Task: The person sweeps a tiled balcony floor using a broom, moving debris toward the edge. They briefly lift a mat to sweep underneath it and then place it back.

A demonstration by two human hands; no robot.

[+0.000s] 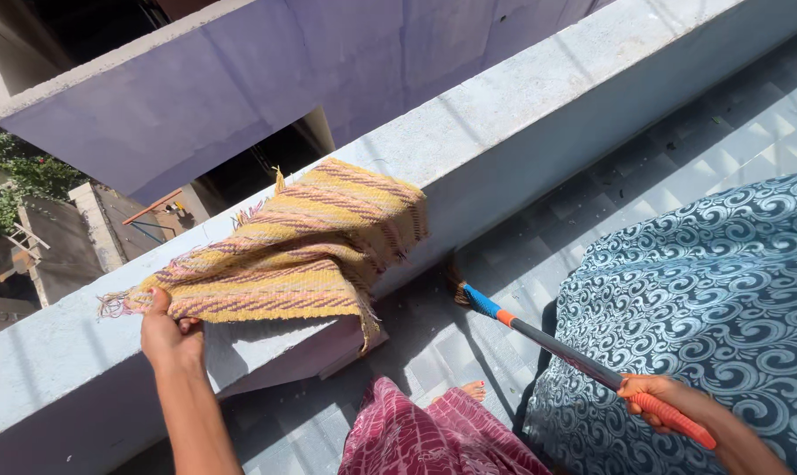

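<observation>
A yellow woven mat [306, 246] with purple stripes and fringed ends lies draped over the top of a pale concrete parapet wall [521, 114]. My left hand [168, 334] grips the mat's left corner on the wall top. My right hand [658, 400] at the lower right is closed around the orange grip of a broom [548, 341] with a dark handle and a blue and orange collar. The broom's bristle end rests against the foot of the wall, on the tiled floor.
A blue patterned cloth [706, 308] with white swirls covers the floor at the right. My maroon garment [433, 435] and a bare foot [474, 390] show at the bottom. Beyond the wall stand a purple building [240, 79], lower rooftops and greenery [20, 176]. White tiles [750, 132] run along the wall.
</observation>
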